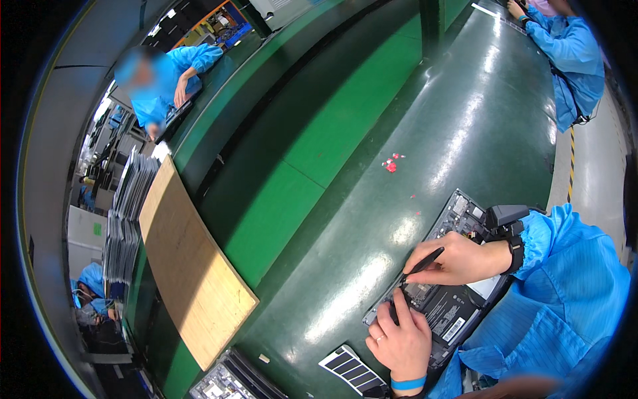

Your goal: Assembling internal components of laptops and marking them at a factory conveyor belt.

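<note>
An opened laptop base (458,207) lies slanted on the green table, its circuit boards and black battery (453,314) exposed. Over its far edge, my right hand (455,258) pinches a slim black pen-shaped tool (426,260). The tool's tip points down to the laptop's far-left edge, beside my left fingers; the exact contact point is too small to tell. My left hand (403,336) rests on the laptop's left part with fingers stretched out, holding nothing. Its index fingertip is close to the tool's tip. Both hands cover parts of the boards.
A sheet of black strips (352,370) lies left of the laptop, near another opened laptop (232,378). Red scraps (391,165) dot the table (339,272). Further left are a wooden board (193,266) and stacked grey panels (125,219). Co-workers in blue (189,61) sit around.
</note>
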`<state>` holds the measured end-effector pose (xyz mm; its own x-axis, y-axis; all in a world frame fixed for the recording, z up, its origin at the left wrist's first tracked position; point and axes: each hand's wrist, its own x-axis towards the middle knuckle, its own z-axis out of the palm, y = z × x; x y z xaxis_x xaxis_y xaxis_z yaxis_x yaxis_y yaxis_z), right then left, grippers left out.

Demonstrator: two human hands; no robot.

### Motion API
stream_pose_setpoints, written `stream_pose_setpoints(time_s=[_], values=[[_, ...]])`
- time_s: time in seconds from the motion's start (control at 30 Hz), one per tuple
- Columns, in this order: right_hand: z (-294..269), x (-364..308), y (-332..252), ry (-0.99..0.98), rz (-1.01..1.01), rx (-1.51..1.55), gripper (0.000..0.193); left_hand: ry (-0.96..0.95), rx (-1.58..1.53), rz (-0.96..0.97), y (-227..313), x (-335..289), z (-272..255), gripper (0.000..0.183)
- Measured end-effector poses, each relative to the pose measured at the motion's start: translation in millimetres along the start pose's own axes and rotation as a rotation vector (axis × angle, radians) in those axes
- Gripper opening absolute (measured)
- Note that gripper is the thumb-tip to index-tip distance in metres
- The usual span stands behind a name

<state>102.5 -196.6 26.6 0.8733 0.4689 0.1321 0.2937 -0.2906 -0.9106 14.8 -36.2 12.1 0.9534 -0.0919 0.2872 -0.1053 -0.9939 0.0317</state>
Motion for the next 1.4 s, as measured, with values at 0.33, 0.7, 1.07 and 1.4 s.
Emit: stream_pose_setpoints(time_s=[0.33,0.7,1.07,1.4], values=[[-1,-1,0,-0.004,-0.027,-0.036,0.017,-0.027,-0.060,0.060,0,0,-3,0.043],[-3,-2,-3,0.001,0.000,-0.009,0.017,-0.041,0.014,0.032,0,2,0,0.043],[-5,1,-1,-0.047,0.037,0.037,0.020,-0.083,0.035,0.018,-2,9,-4,0.038],[-1,-1,4,0.013,-0.100,0.009,0.016,0.001,0.035,0.038,2,6,2,0.038]])
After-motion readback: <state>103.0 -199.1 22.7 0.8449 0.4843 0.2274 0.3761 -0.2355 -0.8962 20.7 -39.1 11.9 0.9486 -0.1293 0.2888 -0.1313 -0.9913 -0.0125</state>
